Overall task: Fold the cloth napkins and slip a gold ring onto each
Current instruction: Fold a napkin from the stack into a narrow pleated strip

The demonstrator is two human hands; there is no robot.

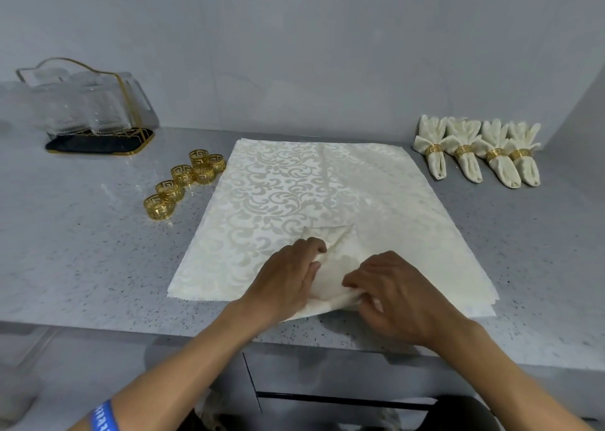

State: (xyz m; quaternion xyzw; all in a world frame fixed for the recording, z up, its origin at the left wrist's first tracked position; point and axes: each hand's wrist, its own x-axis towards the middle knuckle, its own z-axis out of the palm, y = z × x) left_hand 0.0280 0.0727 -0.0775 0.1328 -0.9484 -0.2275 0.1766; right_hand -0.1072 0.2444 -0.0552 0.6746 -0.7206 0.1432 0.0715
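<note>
Both hands hold a grip on the same partly folded napkin (330,267) at the near edge of the bench (82,250): the left hand (288,280) curls its fingers over the bundle's left side, and the right hand (396,296) pinches the cloth at its near right corner. This bundle lies on top of a stack of flat napkins (294,185), spread open across the middle of the bench. Its long axis appears to run from the near edge away toward the wall, with the narrower folded tip pointing away from the person; the exact fold is hard to read. Six loose gold rings (183,181) sit in a cluster to the left of the stack, well apart from the bundle and nearer the left hand, which is judged the likelier one to fetch a ring. Four finished napkins (474,152), each ringed, lie in a row at far right, fanned ends toward the wall. A glass rack (95,112) stands at far left.
</note>
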